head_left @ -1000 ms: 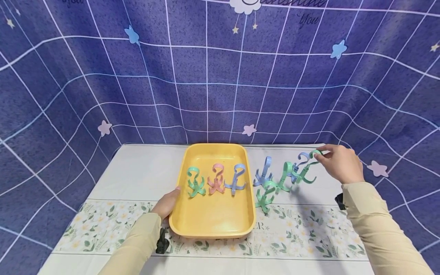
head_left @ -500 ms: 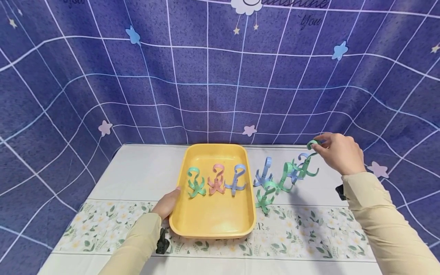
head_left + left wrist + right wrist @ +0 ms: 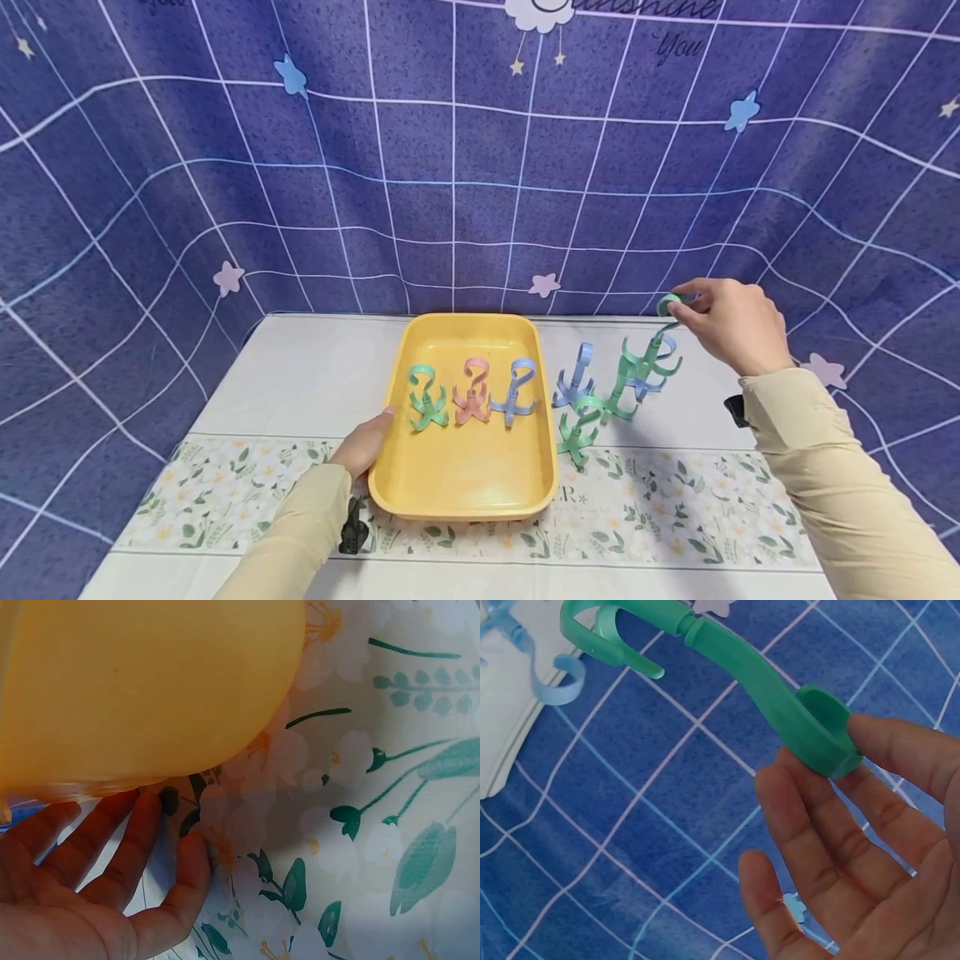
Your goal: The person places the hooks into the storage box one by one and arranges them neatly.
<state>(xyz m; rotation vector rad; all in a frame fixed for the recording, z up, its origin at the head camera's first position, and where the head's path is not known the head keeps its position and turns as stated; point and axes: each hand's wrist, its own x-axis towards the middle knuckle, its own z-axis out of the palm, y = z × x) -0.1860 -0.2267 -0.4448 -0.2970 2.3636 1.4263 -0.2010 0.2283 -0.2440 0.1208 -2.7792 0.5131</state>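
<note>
My left hand [image 3: 363, 446] holds the yellow tray [image 3: 480, 483] at its left side, thumb on the rim. In the left wrist view its fingers [image 3: 139, 844] bend against the tray's outer wall. Above the table at the right, my right hand [image 3: 738, 325] pinches a green claw hook [image 3: 742, 667] by its curled top between thumb and fingertips. The hook's prongs hang down, overlapping a blue claw hook [image 3: 647, 386] in the head view. Inside the tray, green [image 3: 428, 406], pink [image 3: 472, 402] and blue [image 3: 513, 404] claw hooks lie in a row.
Right of the tray lie another blue claw hook [image 3: 576, 383] and two green ones, the nearer green claw hook [image 3: 576, 442] close to the tray's rim. A flowered cloth [image 3: 675, 500] covers the table, and a dark blue curtain [image 3: 480, 208] hangs behind it.
My right hand has lifted the green claw hook and carried it up and slightly left, over the blue one. My left hand and the tray have stayed put.
</note>
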